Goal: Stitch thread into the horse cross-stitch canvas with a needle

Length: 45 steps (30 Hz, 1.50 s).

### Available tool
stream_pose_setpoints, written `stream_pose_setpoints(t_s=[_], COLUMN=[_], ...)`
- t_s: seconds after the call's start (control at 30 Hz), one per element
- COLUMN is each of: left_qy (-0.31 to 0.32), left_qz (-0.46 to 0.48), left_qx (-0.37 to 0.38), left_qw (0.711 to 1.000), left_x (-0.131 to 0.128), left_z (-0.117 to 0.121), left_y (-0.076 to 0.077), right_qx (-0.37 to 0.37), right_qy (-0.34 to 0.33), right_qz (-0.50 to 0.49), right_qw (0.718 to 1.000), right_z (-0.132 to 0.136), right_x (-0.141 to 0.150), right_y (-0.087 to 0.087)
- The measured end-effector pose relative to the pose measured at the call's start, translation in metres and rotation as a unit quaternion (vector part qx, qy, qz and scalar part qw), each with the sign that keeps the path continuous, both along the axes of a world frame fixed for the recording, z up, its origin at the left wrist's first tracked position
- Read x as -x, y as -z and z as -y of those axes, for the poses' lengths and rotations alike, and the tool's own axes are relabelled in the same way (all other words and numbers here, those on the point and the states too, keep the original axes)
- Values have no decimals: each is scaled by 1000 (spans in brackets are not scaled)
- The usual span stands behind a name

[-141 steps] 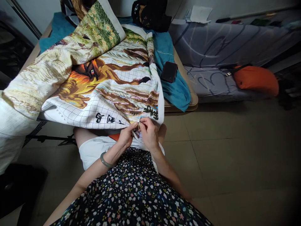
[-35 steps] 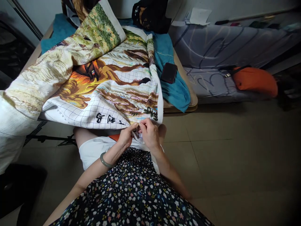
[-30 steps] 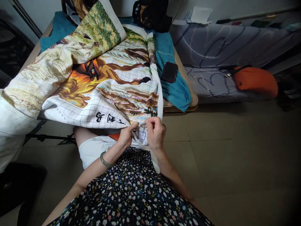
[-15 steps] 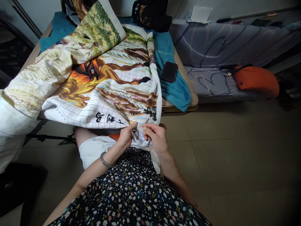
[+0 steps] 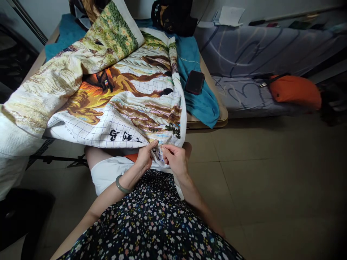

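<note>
A large cross-stitch cloth (image 5: 130, 90) with a printed grid, stitched brown horse shapes and black characters spreads from the table down to my lap. My left hand (image 5: 145, 156), a bracelet on its wrist, is closed on the cloth's near edge, thumb on top and fingers underneath. Just to its right, my right hand (image 5: 175, 157) is pinched, thumb against forefinger, close over the cloth's corner. Whatever sits between those fingertips is too small to make out.
Under the cloth, a teal cover (image 5: 203, 104) lies on the table, with a dark phone (image 5: 194, 82) on it. A black bag (image 5: 173, 18) stands at the back. On the right, a grey patterned sofa (image 5: 244, 54) holds an orange bag (image 5: 295, 92).
My right hand has moved slightly left, closer to my left hand, still pinched. My left hand and the cloth stay almost where they were.
</note>
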State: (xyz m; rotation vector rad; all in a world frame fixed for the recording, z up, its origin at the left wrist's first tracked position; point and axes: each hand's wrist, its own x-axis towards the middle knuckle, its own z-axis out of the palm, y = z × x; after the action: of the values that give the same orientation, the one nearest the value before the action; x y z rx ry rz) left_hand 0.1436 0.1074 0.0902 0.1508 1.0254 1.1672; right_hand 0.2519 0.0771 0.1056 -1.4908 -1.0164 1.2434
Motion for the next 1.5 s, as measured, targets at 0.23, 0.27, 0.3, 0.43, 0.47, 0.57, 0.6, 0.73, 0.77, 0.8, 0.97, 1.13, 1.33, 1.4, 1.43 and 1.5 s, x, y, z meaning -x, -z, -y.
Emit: stream_pose_setpoints(t_s=[0.23, 0.27, 0.3, 0.43, 0.47, 0.57, 0.6, 0.73, 0.77, 0.8, 0.97, 1.13, 1.33, 1.4, 1.43, 1.5], left_qy=[6, 7, 7, 30, 34, 16, 6, -8, -7, -3, 23, 4, -13, 2, 9, 21], left_qz=[-4, -6, -8, -32, -41, -58, -59, -57, -56, -53, -40, -26, -10, -5, -1, 8], left_qx=[-7, -7, -8, -9, -7, -13, -18, -8, -1, 4, 13, 18, 25, 29, 29, 27], left_qw=[1000, 1000, 1000, 999, 999, 998, 998, 998, 998, 999, 999, 999, 1000, 1000, 1000, 999], left_x=[-1, -1, 0, 1, 2, 2, 2, 1, 1, 1, 2, 2, 0, 1, 1, 3], left_z=[1, 2, 2, 2, 1, -2, -3, -6, -6, -6, -6, -6, -5, -4, -4, -5], left_y=[-1, -2, -2, 1, 2, 4, 4, 1, 1, 0, 1, -2, -7, -7, -7, -5], right_qx=[12, 19, 26, 15, 1, -47, -58, -96, -108, -120, -164, -185, -173, -144, -127, -100], right_qy=[11, 15, 21, 32, 33, 35, 35, 33, 35, 38, 53, 71, 98, 88, 78, 60], right_qz=[-12, -18, -22, -4, 12, 63, 77, 114, 125, 136, 170, 180, 154, 117, 99, 72], right_qw=[1000, 1000, 999, 999, 999, 996, 995, 988, 986, 983, 970, 963, 968, 979, 984, 991], right_z=[-2, -3, -3, -1, 0, 3, 3, 4, 4, 4, 5, 6, 5, 4, 4, 4], right_x=[5, 6, 8, 13, 13, 13, 13, 14, 14, 15, 18, 23, 25, 23, 21, 17], right_y=[1, 1, 2, 7, 9, 15, 16, 20, 21, 22, 28, 34, 34, 30, 28, 24])
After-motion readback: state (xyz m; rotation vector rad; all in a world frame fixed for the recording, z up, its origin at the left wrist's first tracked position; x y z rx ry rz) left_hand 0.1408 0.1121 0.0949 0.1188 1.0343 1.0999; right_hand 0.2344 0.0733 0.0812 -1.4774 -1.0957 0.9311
